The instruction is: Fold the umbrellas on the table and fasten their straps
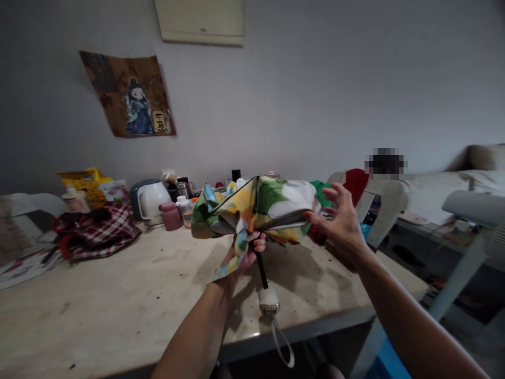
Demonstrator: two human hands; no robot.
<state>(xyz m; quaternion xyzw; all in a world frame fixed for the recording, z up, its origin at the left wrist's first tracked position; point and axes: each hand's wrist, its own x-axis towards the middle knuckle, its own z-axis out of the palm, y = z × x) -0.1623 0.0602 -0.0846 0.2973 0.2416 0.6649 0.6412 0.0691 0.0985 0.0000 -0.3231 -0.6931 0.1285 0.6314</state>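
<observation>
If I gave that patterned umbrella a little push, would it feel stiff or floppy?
The umbrella would probably crumple at its canopy, which bunches in loose folds. The straight black shaft looks stiff, so it likely wouldn't bend. The wrist strap should swing freely, as it hangs in a loop from the handle.

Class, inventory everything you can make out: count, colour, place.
umbrella: 1, green, yellow and white, above the table
table: 1, pale, below
kettle: 1, white and grey, table's back left
bottle: 1, pink, right of the kettle
small containers: several, mixed, table's back
bag: 1, red checked, table's left
packet: 1, yellow, behind the bag
poster: 1, brown, wall, left
wall unit: 1, cream, wall, top
person: 1, clothing unclear, right background
left hand: 1, orange nails, round the umbrella
right hand: 1, orange nails, at umbrella's right edge
</observation>
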